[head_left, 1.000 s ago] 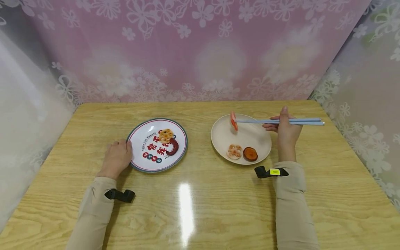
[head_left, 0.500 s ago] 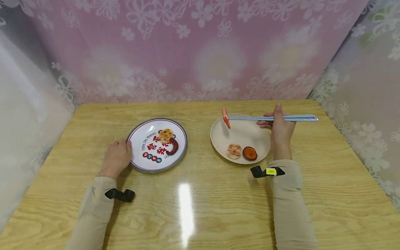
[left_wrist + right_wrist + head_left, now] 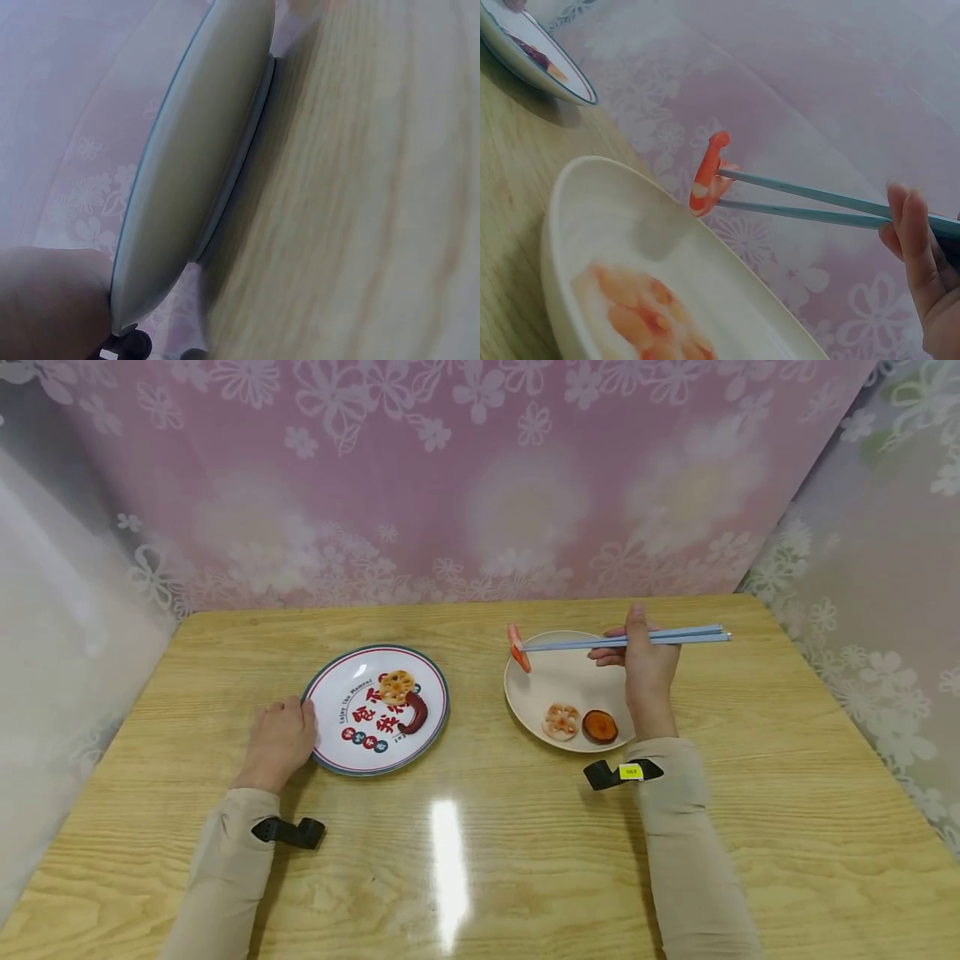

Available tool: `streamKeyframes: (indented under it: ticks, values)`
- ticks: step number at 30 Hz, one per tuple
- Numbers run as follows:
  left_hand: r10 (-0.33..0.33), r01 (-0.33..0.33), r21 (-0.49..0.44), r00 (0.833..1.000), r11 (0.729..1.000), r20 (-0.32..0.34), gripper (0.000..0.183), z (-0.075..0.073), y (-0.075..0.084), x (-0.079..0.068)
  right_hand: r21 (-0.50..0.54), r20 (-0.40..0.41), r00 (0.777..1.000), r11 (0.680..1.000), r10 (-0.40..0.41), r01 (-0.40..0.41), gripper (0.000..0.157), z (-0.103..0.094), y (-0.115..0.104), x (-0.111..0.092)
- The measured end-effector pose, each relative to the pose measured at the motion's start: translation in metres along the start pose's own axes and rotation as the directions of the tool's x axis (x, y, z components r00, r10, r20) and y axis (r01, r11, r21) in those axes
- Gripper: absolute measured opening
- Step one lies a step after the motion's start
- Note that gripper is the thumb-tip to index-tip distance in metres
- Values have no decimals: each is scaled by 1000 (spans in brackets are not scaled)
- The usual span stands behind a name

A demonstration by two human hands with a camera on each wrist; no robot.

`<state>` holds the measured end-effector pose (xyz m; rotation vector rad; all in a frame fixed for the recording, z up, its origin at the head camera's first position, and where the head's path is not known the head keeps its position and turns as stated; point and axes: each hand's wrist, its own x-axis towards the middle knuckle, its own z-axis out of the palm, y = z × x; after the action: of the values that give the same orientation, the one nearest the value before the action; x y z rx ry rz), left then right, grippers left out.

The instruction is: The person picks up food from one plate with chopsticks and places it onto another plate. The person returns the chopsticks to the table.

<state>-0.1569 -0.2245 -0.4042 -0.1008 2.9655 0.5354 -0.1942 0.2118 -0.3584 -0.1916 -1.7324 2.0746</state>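
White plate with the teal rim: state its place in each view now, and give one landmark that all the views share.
Head: the white plate is left of centre, with the left hand at its rim.
Left wrist: the white plate shows from the side, slanting from lower left to the top edge.
Right wrist: the white plate is in the top left corner, partly cut off.
Shared landmark: the wooden table.

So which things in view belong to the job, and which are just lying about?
Likely the job's:
chopsticks, in the right hand
orange piece, at their tips
white plate, left hand at its rim
cream plate
lotus slices, round slice, dark curl, on the plates

Just there:
wrist cameras
cloth
table
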Motion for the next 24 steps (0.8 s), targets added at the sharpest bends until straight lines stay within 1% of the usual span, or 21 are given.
streamKeyframes:
  ticks: [3, 7, 12, 14, 18, 24]
  values:
    - [12, -12, 3, 1000, 1000, -21, 50, 0, -2, 0, -23, 16, 1000, 1000, -15, 15, 44, 5, 3, -1]
    - [5, -4, 12, 1000, 1000, -31, 50, 1, -3, 0, -21, 20, 1000, 1000, -6, 7, 44, 7, 2, -3]
    - [4, -4, 32, 1000, 999, -10, 49, 5, 2, 1, 14, 9, 1000, 1000, -8, 8, 42, 6, -2, -4]
    - [5, -5, 35, 1000, 999, -8, 49, 5, 2, 1, 24, 16, 1000, 1000, -9, 9, 42, 7, -3, -5]
    - [-12, 12, 37, 1000, 999, -10, 48, 4, 2, 1, 10, 32, 999, 1000, -16, 16, 42, 11, -1, -6]
    - [-26, 26, 32, 1000, 999, 5, 48, 0, 2, 0, -21, 31, 999, 999, -24, 25, 44, 16, 1, -8]
